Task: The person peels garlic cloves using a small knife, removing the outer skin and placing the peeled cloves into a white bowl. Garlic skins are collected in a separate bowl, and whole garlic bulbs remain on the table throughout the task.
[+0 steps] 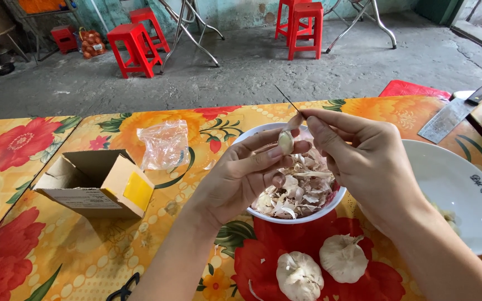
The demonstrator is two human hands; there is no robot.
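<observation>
We cannot see most of the knife [287, 100]: only a thin dark blade edge shows, rising up and to the left from our right hand's [364, 161] fingertips, and its handle is hidden inside the curled palm. The far side of the garlic clove [285, 141] is covered by our left hand's [246, 173] thumb and forefinger, so how much skin remains there is unclear. The large white plate [464, 189] to the right of our right wrist is cut off by our arm, and whatever lies on it is too hidden to name.

The clove is pale, cream-coloured and smooth, with a papery flap of skin lifting off its top, just under our right fingertips. Our left fingers are closed around it, pinching it above the white bowl [263, 214], which is heaped with dry peelings directly beneath both sets of fingers. Our right fingers are drawn tight together on the knife, touching the loose skin.

Below our wrists, two whole garlic bulbs [322, 266] lie on the flowered tablecloth [57, 251]. Left of our left hand sit an open cardboard box [96, 184] and a crumpled clear plastic bag [164, 144].
</observation>
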